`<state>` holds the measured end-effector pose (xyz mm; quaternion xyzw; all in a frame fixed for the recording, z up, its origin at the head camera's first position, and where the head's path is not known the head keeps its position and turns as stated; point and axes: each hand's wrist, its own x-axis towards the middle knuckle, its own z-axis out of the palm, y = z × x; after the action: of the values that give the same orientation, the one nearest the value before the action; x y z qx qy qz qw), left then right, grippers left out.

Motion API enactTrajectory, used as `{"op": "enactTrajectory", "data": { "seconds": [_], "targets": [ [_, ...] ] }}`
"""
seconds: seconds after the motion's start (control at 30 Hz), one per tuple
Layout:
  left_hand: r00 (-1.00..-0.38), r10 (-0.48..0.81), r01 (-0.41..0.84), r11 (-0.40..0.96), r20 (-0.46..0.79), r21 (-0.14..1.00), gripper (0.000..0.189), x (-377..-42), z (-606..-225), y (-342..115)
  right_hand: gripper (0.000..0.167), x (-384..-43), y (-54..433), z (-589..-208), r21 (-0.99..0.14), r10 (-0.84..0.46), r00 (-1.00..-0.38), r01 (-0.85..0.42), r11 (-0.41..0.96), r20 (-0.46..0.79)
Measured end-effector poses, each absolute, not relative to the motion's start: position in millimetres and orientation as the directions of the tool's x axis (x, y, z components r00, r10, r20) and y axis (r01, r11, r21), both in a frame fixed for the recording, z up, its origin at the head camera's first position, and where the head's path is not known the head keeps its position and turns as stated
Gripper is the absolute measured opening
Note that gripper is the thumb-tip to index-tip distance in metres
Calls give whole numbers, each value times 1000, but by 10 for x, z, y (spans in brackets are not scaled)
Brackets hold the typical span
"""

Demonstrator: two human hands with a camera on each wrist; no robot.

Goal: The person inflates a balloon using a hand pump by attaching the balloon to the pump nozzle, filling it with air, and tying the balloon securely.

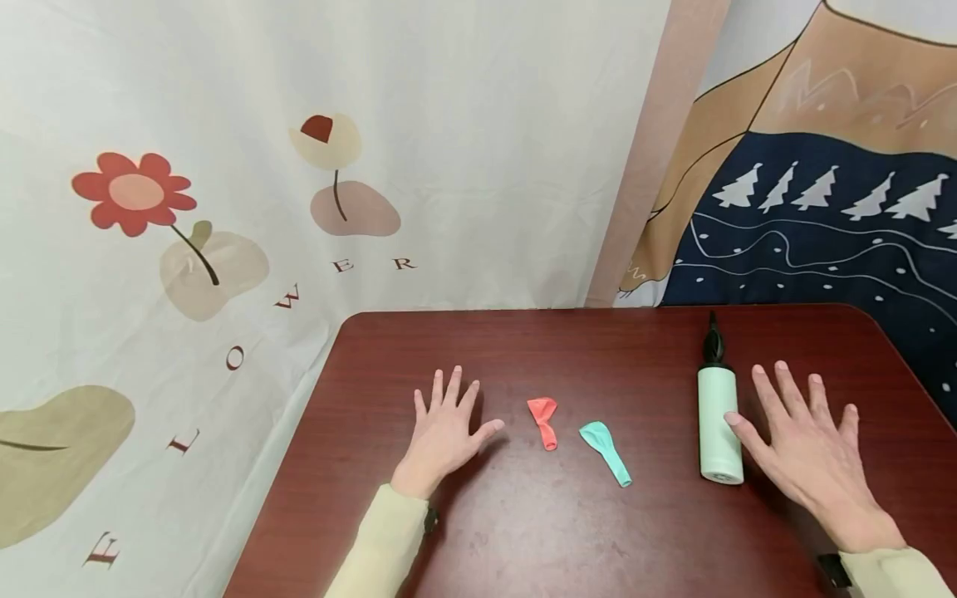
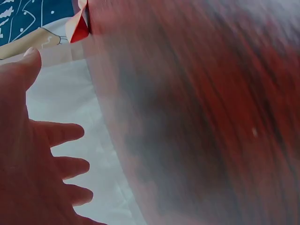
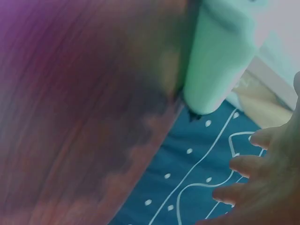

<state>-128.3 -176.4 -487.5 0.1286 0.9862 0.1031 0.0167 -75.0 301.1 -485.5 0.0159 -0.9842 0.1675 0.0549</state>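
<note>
My left hand (image 1: 443,440), fingers spread and palm down, hovers over the left half of the table and holds nothing. To its right lies a deflated coral-red balloon (image 1: 544,423); beyond that is a deflated turquoise balloon (image 1: 607,453). A pale green hand balloon pump (image 1: 720,423) with a black nozzle (image 1: 714,342) lies at the right, nozzle toward the far edge. Beside it my right hand (image 1: 811,444) is spread, its thumb overlapping the pump's side in the head view. In the right wrist view the pump (image 3: 220,61) appears apart from the fingers (image 3: 246,166).
The dark reddish-brown table (image 1: 523,531) has rounded far corners. Behind it hangs a white curtain (image 1: 486,124) printed with flowers and letters. At the right a navy and tan printed cloth (image 1: 807,241) hangs close to the table's edge.
</note>
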Motion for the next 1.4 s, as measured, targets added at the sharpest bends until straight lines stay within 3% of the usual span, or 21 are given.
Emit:
{"op": "enactTrajectory", "data": {
  "seconds": [0.2,0.57,0.8,0.93,1.07,1.2,1.4],
  "targets": [
    [-955,297,285,929,-13,237,75,-1312,-4874,-1620,88,-734,2774,-4802,-312,-52,-989,-94,945,140],
    [-909,415,415,893,35,177,59,-1409,-4836,-1207,82,-706,2230,-4777,-282,-168,-960,-229,932,225],
    [-883,460,469,875,91,122,32,-1524,-4899,-1009,80,-728,1925,-4831,-259,-218,-950,-273,926,224],
    [-872,472,487,860,126,152,12,-1570,-4923,-997,79,-745,1808,-4858,-249,-235,-947,-287,925,219],
    [-879,449,476,843,157,251,4,-1580,-4893,-1017,77,-762,1740,-4867,-253,-246,-943,-301,920,225],
    [-913,377,406,807,155,429,6,-1565,-4800,-1037,76,-796,1700,-4840,-290,-244,-943,-304,908,226],
    [-943,306,290,570,129,769,9,-1511,-4658,-1060,75,-845,1645,-4755,-412,-228,-942,-315,855,248]
  ]
}}
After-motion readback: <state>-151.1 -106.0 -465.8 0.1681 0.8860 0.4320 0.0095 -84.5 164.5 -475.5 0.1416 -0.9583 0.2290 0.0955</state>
